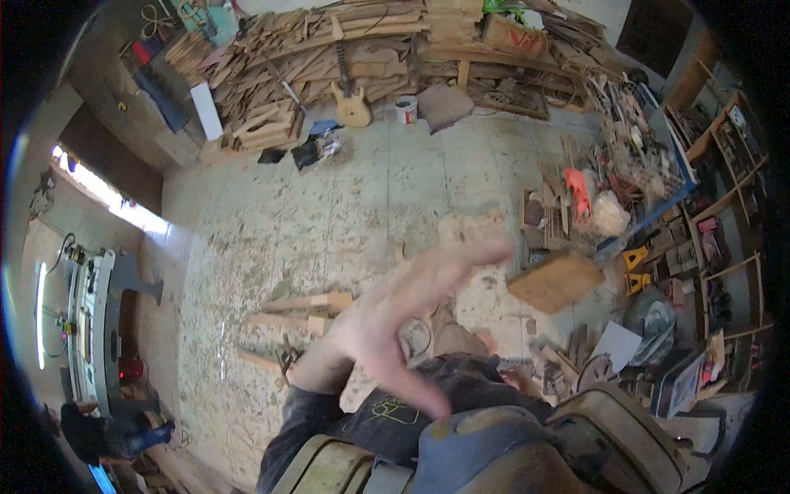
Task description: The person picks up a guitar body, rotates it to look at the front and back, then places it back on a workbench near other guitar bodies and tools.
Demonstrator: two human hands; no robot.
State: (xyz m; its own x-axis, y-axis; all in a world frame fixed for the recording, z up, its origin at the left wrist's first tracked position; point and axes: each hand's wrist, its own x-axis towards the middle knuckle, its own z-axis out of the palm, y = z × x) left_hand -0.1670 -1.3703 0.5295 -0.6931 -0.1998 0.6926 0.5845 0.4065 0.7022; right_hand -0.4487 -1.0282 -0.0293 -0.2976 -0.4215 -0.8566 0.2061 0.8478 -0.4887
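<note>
My left hand (395, 317) is raised in the middle of the frame, open and empty, fingers spread and blurred, the dark sleeve running down to the lower edge. My right hand is not in view. Behind the palm, partly hidden, sits a small round greyish thing (414, 336); I cannot tell what it is or whether my hand touches it. Just left of the hand, a few short pieces of light wood (306, 303) lie on the dusty tiled floor (271, 222). To the right of my fingers a flat square wooden board (555, 280) rests on the floor, near a cluttered heap of scraps and tools. Along the top of the frame runs a big stack of cut timber (329, 58), with an unfinished guitar body (352, 103) leaning against it and a small white bucket (406, 109) just beside. At the left edge stands a grey machine (95, 321). In the lower left corner another person (107, 432) in dark clothes crouches.
</note>
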